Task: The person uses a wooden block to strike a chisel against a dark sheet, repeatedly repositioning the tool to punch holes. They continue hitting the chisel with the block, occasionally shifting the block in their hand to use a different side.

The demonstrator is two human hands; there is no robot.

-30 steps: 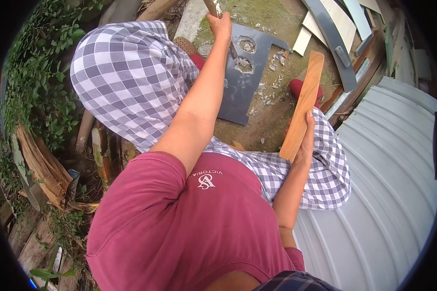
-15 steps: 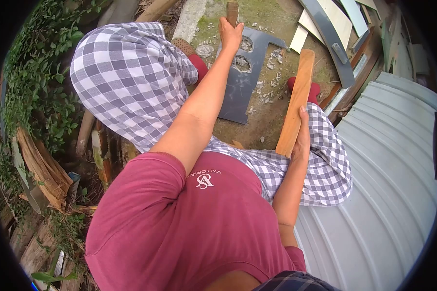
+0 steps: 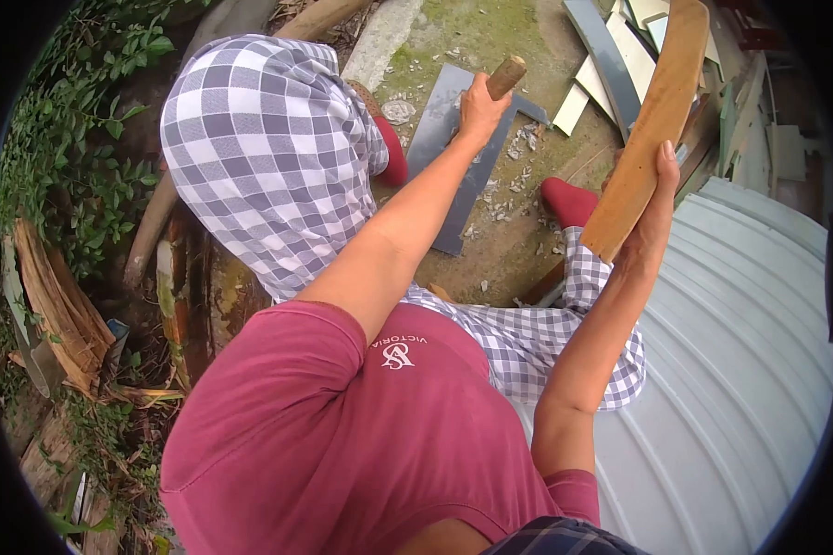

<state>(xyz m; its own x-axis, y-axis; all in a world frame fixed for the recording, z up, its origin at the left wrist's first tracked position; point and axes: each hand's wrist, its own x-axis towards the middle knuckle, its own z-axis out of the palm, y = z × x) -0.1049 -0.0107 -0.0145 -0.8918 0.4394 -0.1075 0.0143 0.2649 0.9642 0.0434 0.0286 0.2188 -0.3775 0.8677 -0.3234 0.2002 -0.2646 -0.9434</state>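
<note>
Plainly one board (image 3: pixel 652 128), seemingly one handle (image 3: pixel 506 77).

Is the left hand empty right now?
No, the left hand is closed around a brown handle, one end of which sticks out in plain view.

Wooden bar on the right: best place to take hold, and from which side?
I'd take the wooden bar by its lower half, coming from the person's right. It's long and broad-faced, and that end points back toward the body, with its right edge facing the forearm. The right grip is there, thumb on the broad face.
</note>
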